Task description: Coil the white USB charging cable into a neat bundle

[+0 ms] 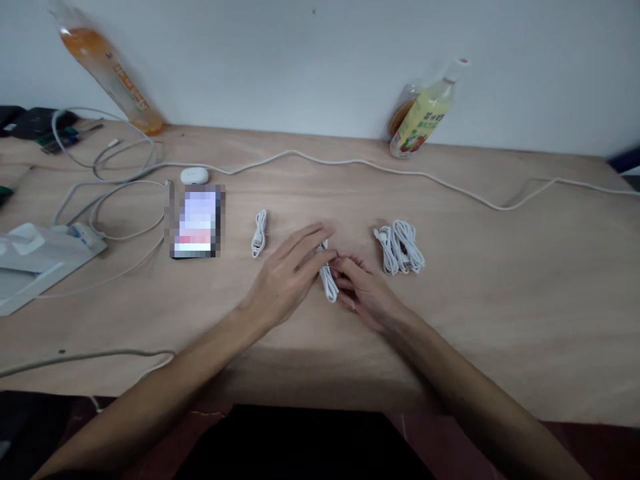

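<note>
One bundled white cable [329,285], left fingers [315,265], right fingers [351,270] gripping its upper part

We have room across the surface [505,287] right of the bundled white cables [412,247]; farther back, a long white cord [425,175] and yellow-labelled bottle [423,121] obstruct us.

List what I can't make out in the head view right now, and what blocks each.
Head view throughout:
Bundled white cable under the left hand: partly covered by that hand's fingers.
Right hand: overlapping fingers hide whether it grips that cable.
Dark-edged rectangular phone: screen text lost to pixelation.
Angular white plastic object: cut off by the left edge.
Clear plastic bottle of orange liquid: lettering blurred.
</note>
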`<state>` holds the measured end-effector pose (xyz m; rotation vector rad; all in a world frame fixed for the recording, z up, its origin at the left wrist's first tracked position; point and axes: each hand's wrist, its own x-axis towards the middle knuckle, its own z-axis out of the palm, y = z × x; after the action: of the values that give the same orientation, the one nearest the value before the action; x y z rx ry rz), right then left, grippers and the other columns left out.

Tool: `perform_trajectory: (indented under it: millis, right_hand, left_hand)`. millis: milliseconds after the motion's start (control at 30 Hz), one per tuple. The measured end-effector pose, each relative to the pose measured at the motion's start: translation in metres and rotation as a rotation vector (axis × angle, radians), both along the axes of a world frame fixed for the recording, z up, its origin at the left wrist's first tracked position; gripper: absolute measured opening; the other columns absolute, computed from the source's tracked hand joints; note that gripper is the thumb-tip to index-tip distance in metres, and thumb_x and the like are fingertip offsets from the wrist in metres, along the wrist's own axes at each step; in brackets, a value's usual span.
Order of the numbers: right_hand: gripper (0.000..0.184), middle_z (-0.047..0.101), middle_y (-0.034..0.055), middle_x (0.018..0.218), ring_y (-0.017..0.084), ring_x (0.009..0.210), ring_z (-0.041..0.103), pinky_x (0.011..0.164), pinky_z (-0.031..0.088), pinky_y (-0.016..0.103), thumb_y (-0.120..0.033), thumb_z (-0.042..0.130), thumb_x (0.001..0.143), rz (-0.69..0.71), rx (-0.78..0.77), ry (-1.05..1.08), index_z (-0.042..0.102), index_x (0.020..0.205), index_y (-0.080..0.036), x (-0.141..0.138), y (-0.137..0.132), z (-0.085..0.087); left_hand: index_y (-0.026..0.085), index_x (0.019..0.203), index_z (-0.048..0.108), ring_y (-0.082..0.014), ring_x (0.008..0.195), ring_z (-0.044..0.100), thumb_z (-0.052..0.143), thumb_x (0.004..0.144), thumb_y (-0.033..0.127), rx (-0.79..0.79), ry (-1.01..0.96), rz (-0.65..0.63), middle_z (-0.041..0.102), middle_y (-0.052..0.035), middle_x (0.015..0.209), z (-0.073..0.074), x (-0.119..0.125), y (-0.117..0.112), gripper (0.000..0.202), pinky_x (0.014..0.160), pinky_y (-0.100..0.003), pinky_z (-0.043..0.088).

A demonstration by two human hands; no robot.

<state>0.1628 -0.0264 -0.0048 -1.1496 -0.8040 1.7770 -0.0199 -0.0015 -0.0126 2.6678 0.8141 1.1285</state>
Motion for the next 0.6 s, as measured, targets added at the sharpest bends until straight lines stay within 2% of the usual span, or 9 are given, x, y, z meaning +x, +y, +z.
perform_trajectory:
  millis: [67,167,333,500,600]
  right_hand:
    - [0.036,0.035,-0.0106,0.057,0.008,0.049,0.023,0.037,0.021,0.018,-0.046,0.082,0.074,0.012,-0.007,-0.018,0.055,0.068,-0.024,0.002,0.000,0.003]
    - [0.039,0.038,-0.0100,0.056,0.007,0.046,0.025,0.036,0.019,0.020,-0.048,0.083,0.076,0.054,0.014,0.001,0.054,0.065,-0.023,0.005,0.000,0.006]
    - [0.039,0.041,-0.0098,0.050,0.005,0.039,0.025,0.040,0.019,0.023,-0.049,0.075,0.088,0.206,0.008,0.103,0.057,0.068,-0.021,0.015,0.002,0.006]
    - [0.025,0.032,-0.0126,0.049,0.007,0.040,0.020,0.043,0.022,0.022,-0.037,0.075,0.088,0.206,-0.094,0.220,0.059,0.076,-0.022,0.018,0.006,0.000]
    - [0.021,0.034,-0.0124,0.050,0.007,0.042,0.017,0.042,0.021,0.021,-0.034,0.075,0.089,0.190,-0.124,0.248,0.061,0.080,-0.022,0.014,0.006,-0.002]
  left_hand:
    - [0.015,0.138,0.064,-0.0317,0.146,0.065,0.053,0.110,0.007,-0.028,0.046,-0.024,0.073,-0.0204,0.147,0.001,0.000,0.000,0.031,0.118,-0.054,0.059]
    - [0.015,0.135,0.065,-0.0325,0.137,0.070,0.051,0.109,0.008,-0.108,0.092,-0.021,0.075,-0.0195,0.141,0.003,0.000,0.000,0.031,0.115,-0.054,0.061]
    - [0.018,0.116,0.065,-0.0323,0.105,0.075,0.048,0.107,0.021,-0.272,0.146,-0.013,0.076,-0.0155,0.111,0.004,-0.001,-0.002,0.020,0.095,-0.051,0.065]
    - [0.021,0.126,0.058,-0.0320,0.112,0.076,0.055,0.108,0.037,-0.565,-0.012,-0.075,0.077,-0.0167,0.122,0.007,0.004,-0.005,0.025,0.099,-0.049,0.063]
    - [0.023,0.127,0.057,-0.0300,0.111,0.078,0.053,0.111,0.040,-0.699,-0.096,-0.014,0.079,-0.0139,0.121,0.007,0.008,-0.006,0.024,0.099,-0.045,0.063]
